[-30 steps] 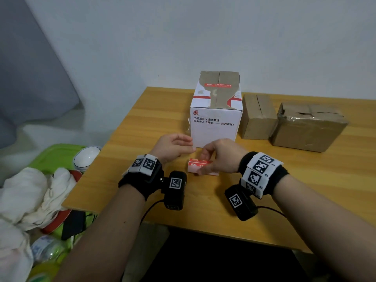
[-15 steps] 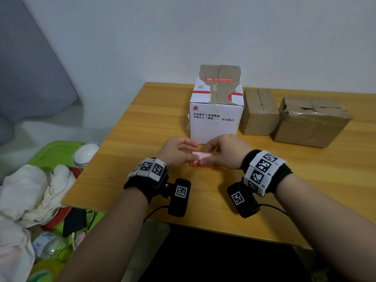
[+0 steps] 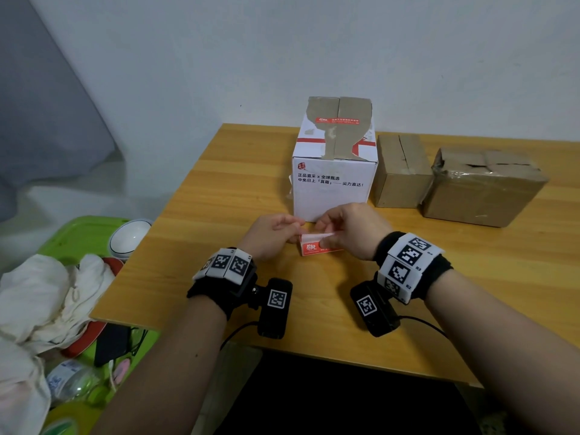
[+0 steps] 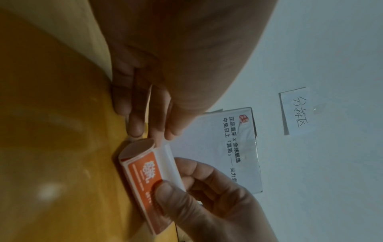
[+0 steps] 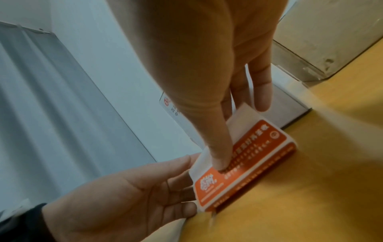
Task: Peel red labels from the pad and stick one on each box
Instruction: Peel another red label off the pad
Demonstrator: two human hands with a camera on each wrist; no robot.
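Observation:
A red label pad [image 3: 315, 248] lies on the wooden table [image 3: 238, 189] in front of the white box [image 3: 334, 189]. My right hand [image 3: 324, 238] pinches the pad's top label [image 5: 238, 117], thumb [image 5: 220, 157] on the red face and fingers behind the raised white sheet. The label [image 4: 143, 147] curls up at the pad's left end. My left hand [image 3: 293, 230] has straight fingers [image 4: 136, 124] touching that left end of the pad [image 5: 244, 165]. Two brown boxes [image 3: 403, 171] [image 3: 483, 186] stand to the right of the white one.
Off the table's left edge are a green tray [image 3: 72, 233], a white bowl [image 3: 130, 237], cloths [image 3: 47, 293] and a bottle [image 3: 67, 379]. A handwritten paper note [image 4: 294, 111] is stuck on the wall. Bare tabletop [image 3: 486, 277] shows on the right.
My left hand has moved right to the pad's left end. My right hand has gone from lying over the flat pad to lifting its top label.

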